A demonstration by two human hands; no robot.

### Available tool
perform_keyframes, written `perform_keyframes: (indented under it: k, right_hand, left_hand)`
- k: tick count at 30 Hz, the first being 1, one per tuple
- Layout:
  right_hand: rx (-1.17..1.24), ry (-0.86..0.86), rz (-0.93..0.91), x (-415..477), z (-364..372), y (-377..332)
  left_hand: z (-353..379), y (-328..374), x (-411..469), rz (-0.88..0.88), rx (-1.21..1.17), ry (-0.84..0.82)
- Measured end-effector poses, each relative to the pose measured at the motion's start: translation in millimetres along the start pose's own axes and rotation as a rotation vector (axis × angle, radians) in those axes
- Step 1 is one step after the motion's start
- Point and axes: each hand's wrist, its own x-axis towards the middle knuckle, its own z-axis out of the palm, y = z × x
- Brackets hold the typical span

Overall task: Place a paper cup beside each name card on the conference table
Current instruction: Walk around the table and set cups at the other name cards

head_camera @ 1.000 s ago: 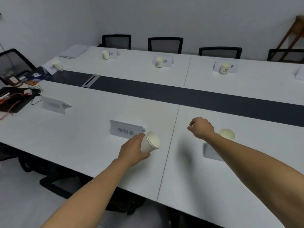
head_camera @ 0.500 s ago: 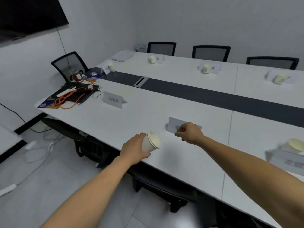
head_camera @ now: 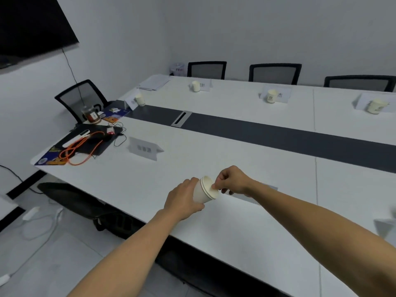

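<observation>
My left hand [head_camera: 184,197] grips a small stack of white paper cups [head_camera: 204,192], tilted with the mouths toward the right, above the near side of the white conference table [head_camera: 246,232]. My right hand [head_camera: 232,181] pinches the rim of the top cup. A name card [head_camera: 144,148] with no cup by it stands to the left on the near side. Another name card [head_camera: 272,187] is mostly hidden behind my right wrist. Across the table, cups [head_camera: 271,96] stand by name cards [head_camera: 278,94].
A dark strip [head_camera: 278,133] with a cable hatch runs down the table's middle. At the left end lie a black mat, an orange cable [head_camera: 79,151] and a glass teapot [head_camera: 91,115]. Black chairs [head_camera: 275,71] line the far side and left end. Cables lie on the floor.
My view has swung left along the table. My right hand has moved from the table over to the cup stack and now pinches the top rim. The left hand keeps holding the stack.
</observation>
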Motion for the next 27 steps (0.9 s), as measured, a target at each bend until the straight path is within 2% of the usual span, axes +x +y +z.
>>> perform_keyframes:
  k: [8, 16, 20, 25, 27]
  right_hand:
    - [0.013, 0.057, 0.077, 35.1, -28.0, 9.7]
    - [0.072, 0.214, 0.186, 70.4, -49.4, 29.5]
    - [0.092, 0.382, 0.252, 82.1, -83.4, 35.8]
    - [0.106, 0.689, 0.410, 99.0, -128.1, 65.5]
    - [0.069, 0.732, 0.489, 107.6, -133.6, 83.5]
  left_hand:
    - [5.0, 10.6, 57.9, 0.098, -0.048, -0.061]
    - [16.7, 7.0, 130.3, 0.209, -0.020, -0.170]
    - [26.6, 2.6, 166.4, 0.220, -0.032, -0.210]
    - [40.8, -11.3, 201.2, 0.202, -0.027, -0.284]
    - [44.7, -14.1, 211.0, 0.204, -0.034, -0.300]
